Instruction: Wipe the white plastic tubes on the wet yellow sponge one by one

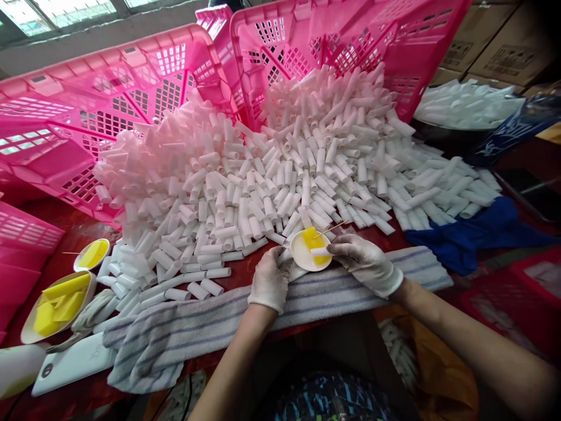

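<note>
- My left hand, gloved, curls its fingers around the near-left rim of the small white dish; I judge it pins the dish so it does not slide on the striped towel.
- My right hand, also gloved, pinches one short white tube and appears to hold a thin wooden stick too, though the exact grip is hard to make out.
- The tube lies over the dish beside the yellow sponge, close enough to touch it.
- Its long axis runs roughly left to right across my view, nearly level, free end pointing left toward the dish's middle.
- The stick slants up and away to the right from the dish.
- The big heap of white tubes spills from the tipped pink crates right behind the dish, within easy reach.
- A second dish with yellow sponge sits far to my left.
</note>
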Tool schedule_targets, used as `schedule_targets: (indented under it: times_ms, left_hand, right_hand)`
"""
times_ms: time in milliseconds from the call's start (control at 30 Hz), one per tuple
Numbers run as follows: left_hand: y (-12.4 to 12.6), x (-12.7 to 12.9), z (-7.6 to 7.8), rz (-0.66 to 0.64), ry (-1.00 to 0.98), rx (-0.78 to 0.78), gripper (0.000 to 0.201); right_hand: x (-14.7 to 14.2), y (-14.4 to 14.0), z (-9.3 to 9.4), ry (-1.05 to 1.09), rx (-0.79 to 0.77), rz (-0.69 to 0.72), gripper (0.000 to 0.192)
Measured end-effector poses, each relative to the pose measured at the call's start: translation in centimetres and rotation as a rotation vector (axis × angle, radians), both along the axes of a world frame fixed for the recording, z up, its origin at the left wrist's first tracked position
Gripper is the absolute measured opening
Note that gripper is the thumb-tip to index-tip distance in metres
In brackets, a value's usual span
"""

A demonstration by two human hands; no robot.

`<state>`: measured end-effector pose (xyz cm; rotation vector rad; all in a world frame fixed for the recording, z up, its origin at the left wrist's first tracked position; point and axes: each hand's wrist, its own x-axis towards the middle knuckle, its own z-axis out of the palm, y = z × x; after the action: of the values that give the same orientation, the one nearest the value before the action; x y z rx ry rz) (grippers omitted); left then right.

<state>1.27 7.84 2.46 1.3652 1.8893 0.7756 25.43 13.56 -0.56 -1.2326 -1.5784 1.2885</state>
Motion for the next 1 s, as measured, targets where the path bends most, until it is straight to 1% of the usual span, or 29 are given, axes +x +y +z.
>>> schedule_targets:
  times_ms: [100, 133, 233, 300, 400, 433, 500, 567, 633, 700, 767, 833, 900, 967, 1000]
  left_hand:
    - [-0.1, 0.0, 0.2, -0.002, -0.007, -0.015, 0.039]
    - [-0.1, 0.0, 0.2, -0.003, -0.005, -0.014, 0.039]
    - [-0.2, 0.0, 0.3, -0.009, -0.003, -0.01, 0.038]
    - [-0.2, 0.0, 0.3, -0.011, -0.018, -0.004, 0.037]
    - [-0.3, 0.0, 0.4, -0.002, -0.043, 0.0, 0.037]
    - [-0.3, 0.0, 0.5, 0.002, -0.051, 0.006, 0.037]
    - [-0.4, 0.0, 0.7, 0.015, -0.083, 0.034, 0.035]
    - [-0.6, 0.1, 1.0, 0.033, -0.133, 0.079, 0.032]
    - [-0.7, 0.1, 1.1, 0.053, -0.186, 0.131, 0.03]
    - [-0.9, 0.1, 1.1, 0.063, -0.23, 0.172, 0.029]
    - [-1.1, 0.3, 1.1, 0.055, -0.264, 0.197, 0.028]
    - [-1.3, 0.5, 1.2, 0.037, -0.294, 0.213, 0.029]
    - [-1.5, 0.8, 1.5, 0.02, -0.333, 0.218, 0.031]
    - [-1.8, 1.2, 1.9, -0.012, -0.391, 0.214, 0.033]
    - [-1.9, 1.4, 2.1, -0.038, -0.422, 0.213, 0.032]
  right_hand:
    - [0.2, -0.3, -0.2, -0.061, 0.077, 0.03, 0.044]
    - [0.3, -0.4, -0.4, -0.076, 0.092, 0.029, 0.044]
    - [0.3, -0.6, -0.9, -0.105, 0.14, 0.017, 0.03]
    - [0.2, -0.7, -0.9, -0.102, 0.13, 0.025, 0.03]
    - [0.1, -0.7, -0.6, -0.128, 0.081, 0.041, 0.044]
    - [0.0, -0.7, -0.5, -0.138, 0.072, 0.038, 0.045]
    - [0.0, -0.9, -0.3, -0.128, 0.097, 0.009, 0.036]
    - [0.0, -1.3, 0.0, -0.09, 0.16, -0.017, 0.026]
    - [0.2, -1.7, 0.7, -0.047, 0.195, -0.051, 0.024]
    - [0.5, -1.9, 1.6, -0.024, 0.14, -0.136, 0.029]
    - [0.9, -1.8, 2.5, -0.031, 0.014, -0.208, 0.038]
    - [1.4, -1.3, 3.2, -0.072, -0.081, -0.237, 0.045]
    - [1.7, -1.0, 4.1, -0.078, -0.133, -0.271, 0.05]
    - [1.4, -1.2, 5.4, 0.002, -0.218, -0.295, 0.053]
    - [1.1, -1.6, 6.2, 0.064, -0.283, -0.275, 0.054]
